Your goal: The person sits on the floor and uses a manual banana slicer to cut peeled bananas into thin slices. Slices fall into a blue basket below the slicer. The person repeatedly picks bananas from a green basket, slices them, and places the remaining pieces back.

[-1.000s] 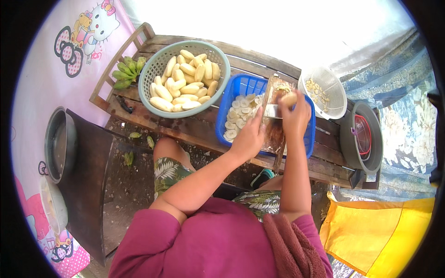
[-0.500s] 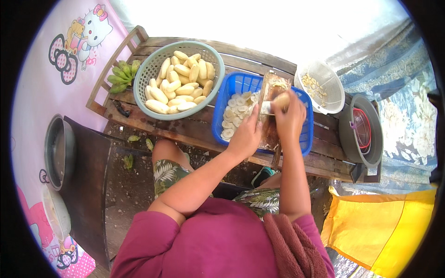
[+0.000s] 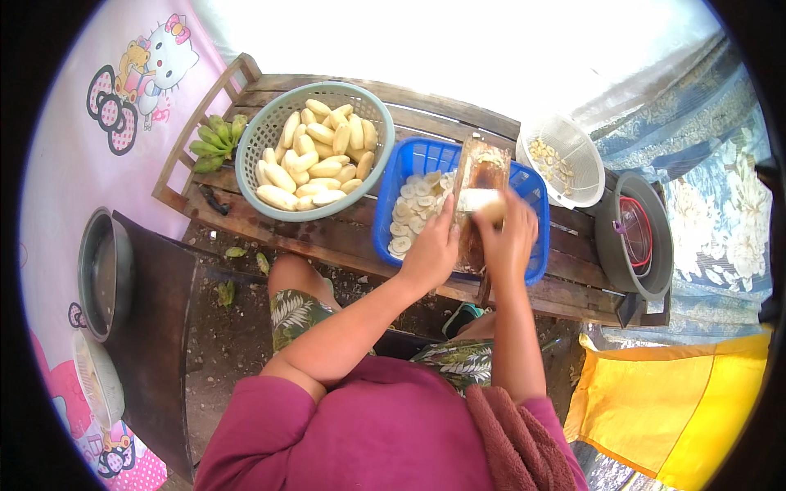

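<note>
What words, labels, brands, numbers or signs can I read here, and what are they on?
None that I can read.
Pink cartoon-print sheet: small pink marks by the printed figures; too small to tell whether they are letters.
Wooden slicing board, blue plastic basket, white colander, yellow cloth: no lettering shows.

1. On my remote feed, a bench (image 3: 254, 237) bears a basket (image 3: 262, 135) of bananas (image 3: 323, 169) at left.
2. Right of it, I see a board (image 3: 490, 161) lying across a crate (image 3: 419, 152).
3. Farther right: a strainer (image 3: 584, 146), then a tub (image 3: 608, 255).
</note>
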Demonstrator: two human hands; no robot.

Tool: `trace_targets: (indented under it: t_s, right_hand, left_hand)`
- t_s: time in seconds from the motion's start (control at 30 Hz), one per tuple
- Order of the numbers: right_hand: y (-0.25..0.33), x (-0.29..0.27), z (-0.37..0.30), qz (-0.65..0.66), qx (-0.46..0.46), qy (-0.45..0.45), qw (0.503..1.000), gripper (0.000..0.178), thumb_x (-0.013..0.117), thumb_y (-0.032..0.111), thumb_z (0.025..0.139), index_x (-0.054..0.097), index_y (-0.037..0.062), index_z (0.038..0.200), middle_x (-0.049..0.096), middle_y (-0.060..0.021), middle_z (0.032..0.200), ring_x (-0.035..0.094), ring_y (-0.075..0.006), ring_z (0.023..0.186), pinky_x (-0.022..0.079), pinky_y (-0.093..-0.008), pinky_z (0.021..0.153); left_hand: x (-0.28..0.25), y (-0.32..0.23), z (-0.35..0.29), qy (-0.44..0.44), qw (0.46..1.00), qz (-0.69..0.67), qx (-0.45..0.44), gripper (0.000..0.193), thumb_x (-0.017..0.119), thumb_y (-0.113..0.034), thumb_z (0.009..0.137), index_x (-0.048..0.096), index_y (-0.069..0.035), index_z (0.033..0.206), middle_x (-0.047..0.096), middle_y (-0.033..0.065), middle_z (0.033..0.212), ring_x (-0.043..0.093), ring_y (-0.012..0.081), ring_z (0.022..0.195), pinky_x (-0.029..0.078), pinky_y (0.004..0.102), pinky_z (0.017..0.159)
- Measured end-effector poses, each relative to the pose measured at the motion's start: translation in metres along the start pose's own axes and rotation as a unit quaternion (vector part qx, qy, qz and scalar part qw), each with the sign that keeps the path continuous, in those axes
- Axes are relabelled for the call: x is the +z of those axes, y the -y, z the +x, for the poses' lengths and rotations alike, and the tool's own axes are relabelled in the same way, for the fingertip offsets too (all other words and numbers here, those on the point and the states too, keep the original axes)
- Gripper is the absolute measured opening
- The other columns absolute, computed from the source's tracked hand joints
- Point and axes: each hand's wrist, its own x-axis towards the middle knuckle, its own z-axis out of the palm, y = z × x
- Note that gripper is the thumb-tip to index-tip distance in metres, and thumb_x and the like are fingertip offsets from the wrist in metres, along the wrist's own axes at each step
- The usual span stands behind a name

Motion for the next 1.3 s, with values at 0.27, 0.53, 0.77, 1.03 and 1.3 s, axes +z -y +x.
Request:
trace_targets:
  t_s: [0.27,0.53,0.77,1.03,1.3]
  right_hand:
    - [-0.002,0.002,0.017,-0.003,0.012,0.020,1.000,0.050,0.078,0.023,0.077,0.061,0.0086,0.122,0.065,-0.0139,0.116,0.057,-0.0337,0.112,0.034,-0.0463,0.105]
    - [-0.001,0.003,0.006,0.005,0.009,0.024,1.000,0.053,0.079,0.024,0.076,0.060,0.0100,0.124,0.063,-0.0139,0.111,0.056,-0.0331,0.114,0.033,-0.0495,0.107]
    - [-0.006,0.014,0.037,-0.008,0.027,0.033,0.999,0.052,0.078,0.027,0.077,0.060,0.0106,0.123,0.062,-0.0119,0.115,0.055,-0.0334,0.114,0.032,-0.0481,0.107]
    - [0.004,-0.014,-0.023,0.006,0.020,0.078,0.997,0.056,0.081,0.020,0.072,0.060,0.0115,0.123,0.060,-0.0129,0.119,0.053,-0.0330,0.120,0.031,-0.0525,0.111]
    - [-0.013,0.016,0.043,-0.013,0.024,0.065,0.998,0.053,0.077,0.027,0.078,0.058,0.0135,0.126,0.062,-0.0110,0.119,0.055,-0.0338,0.117,0.035,-0.0502,0.102]
  left_hand:
    - [-0.004,-0.004,0.003,0.007,0.999,0.027,-0.015,0.059,0.046,-0.018,0.099,0.028,0.001,0.152,0.053,0.0329,0.124,0.056,0.0475,0.112,0.045,0.0498,0.096]
    - [-0.001,0.000,0.001,0.009,1.000,0.008,-0.006,0.059,0.046,-0.018,0.100,0.028,0.001,0.152,0.055,0.0328,0.120,0.056,0.0480,0.111,0.046,0.0492,0.095]
    - [-0.004,-0.003,0.002,0.010,1.000,0.020,-0.013,0.060,0.046,-0.017,0.099,0.027,0.000,0.153,0.054,0.0317,0.124,0.055,0.0468,0.114,0.044,0.0484,0.099]
    - [-0.001,-0.001,-0.002,0.001,1.000,0.007,0.005,0.059,0.046,-0.015,0.099,0.027,0.001,0.152,0.055,0.0314,0.122,0.055,0.0467,0.114,0.044,0.0482,0.098]
    - [-0.006,-0.006,0.004,0.007,1.000,0.010,0.015,0.059,0.046,-0.014,0.099,0.026,0.004,0.152,0.051,0.0344,0.129,0.052,0.0464,0.120,0.041,0.0466,0.103]
